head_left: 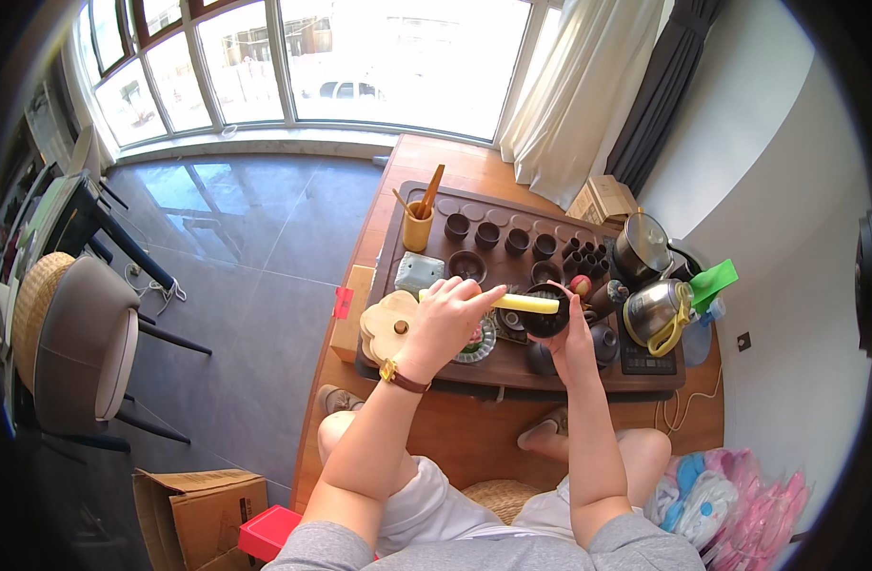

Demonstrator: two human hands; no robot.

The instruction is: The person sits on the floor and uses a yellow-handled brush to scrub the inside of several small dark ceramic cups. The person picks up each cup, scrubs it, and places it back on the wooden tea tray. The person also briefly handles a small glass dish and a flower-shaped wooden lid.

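Observation:
My left hand (442,325) grips a long yellow bar-shaped object (527,304), whose exact kind I cannot tell. Its right end overlaps the mouth of a dark round bowl (544,325). That bowl is in my right hand (573,350), thumb and fingers around its side, tilted so its inside faces me. Both hands are above the near part of a dark tea tray (436,382). Below and between them sits a clear fluted glass dish (487,342), partly hidden. A flower-shaped wooden board (387,321) lies left of my left hand.
Several small dark teacups (487,234) stand toward the far side. A bamboo tool holder (417,230) stands at the tray's far left. On the right are a steel kettle (646,314) and a lidded pot (643,243). A cardboard box (211,517) sits on the floor, lower left.

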